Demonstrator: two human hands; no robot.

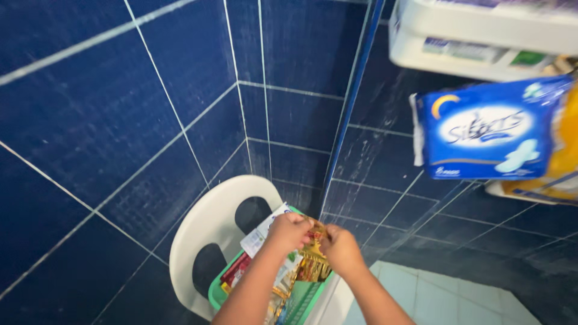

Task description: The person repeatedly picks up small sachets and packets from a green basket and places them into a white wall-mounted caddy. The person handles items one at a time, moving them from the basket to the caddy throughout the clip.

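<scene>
Both my hands meet over a green plastic basket [218,294] that sits on a white plastic chair [198,238]. My left hand [288,232] and my right hand [341,248] pinch a small gold and red sachet [315,239] between them, just above the basket. Several flat packets fill the basket, among them a white one [260,235] and a red one [236,269]. My forearms hide the basket's middle.
Dark blue tiled walls meet in a corner [346,108] behind the chair. At the upper right a white shelf [481,30] carries a blue soft pack [490,129] and a yellow pack [566,150]. Pale floor tiles [445,298] show at the lower right.
</scene>
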